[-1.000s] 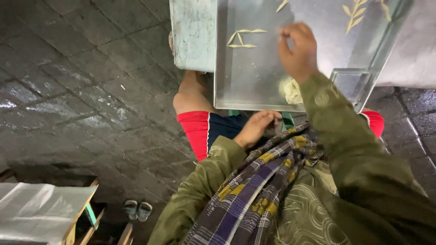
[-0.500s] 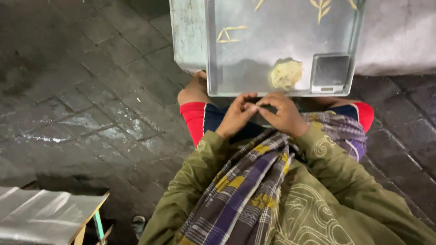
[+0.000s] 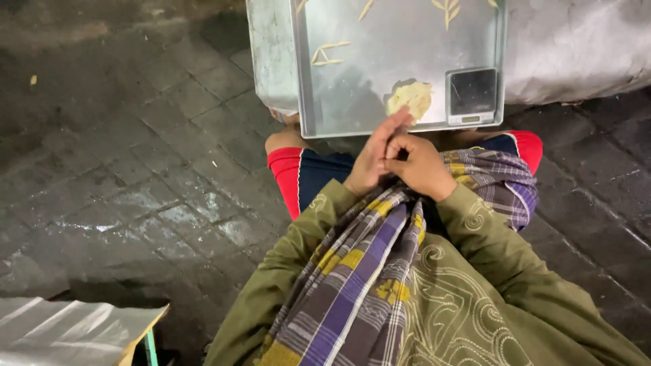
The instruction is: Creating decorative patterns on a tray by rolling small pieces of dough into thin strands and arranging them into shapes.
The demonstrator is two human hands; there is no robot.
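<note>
While hands (image 3: 397,157) press together, tray (image 3: 308,102) edge just above.

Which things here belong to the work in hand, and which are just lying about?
In use: left hand and right hand pressed together; dough lump; metal tray; dough leaf shapes; small scale.
Lying about: plaid cloth; foil-covered stand.

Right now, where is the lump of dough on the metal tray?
The lump of dough lies near the metal tray's near edge, just left of the small scale, beyond the left hand's fingertips.
</note>
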